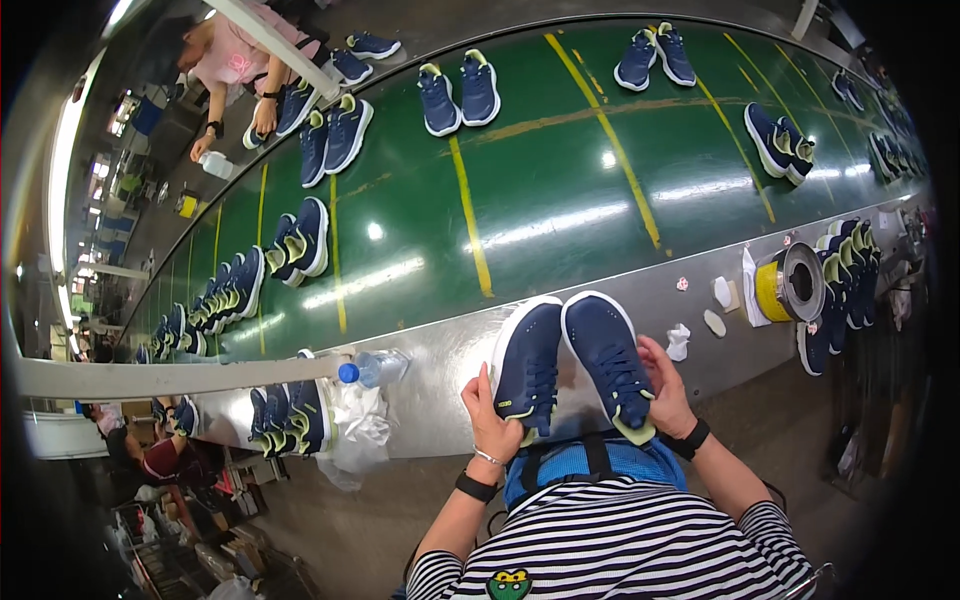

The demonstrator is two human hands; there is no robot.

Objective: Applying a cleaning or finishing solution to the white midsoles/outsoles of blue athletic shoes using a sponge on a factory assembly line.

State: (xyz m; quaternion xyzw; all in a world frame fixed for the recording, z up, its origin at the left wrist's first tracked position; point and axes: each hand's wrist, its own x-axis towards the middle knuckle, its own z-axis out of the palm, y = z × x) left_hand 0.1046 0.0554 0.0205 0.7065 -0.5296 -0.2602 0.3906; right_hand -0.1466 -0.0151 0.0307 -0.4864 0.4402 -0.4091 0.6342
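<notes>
A pair of navy sneakers with white soles and pale green linings is in front of me, toes pointing away, over the metal ledge. My left hand grips the left sneaker by its heel end, the index finger stretched along the outer side. At the heel of the right sneaker, my right hand holds the outer side, thumb and fingers round the collar. The two toes lean close together while the heels stand apart. The fingertips inside or behind the shoes are partly hidden.
Beyond the metal ledge runs a green conveyor belt carrying sneaker pairs. To the left are a capped bottle, crumpled white paper and more sneakers. A yellow-labelled metal can stands right. Across the belt, a person handles sneakers.
</notes>
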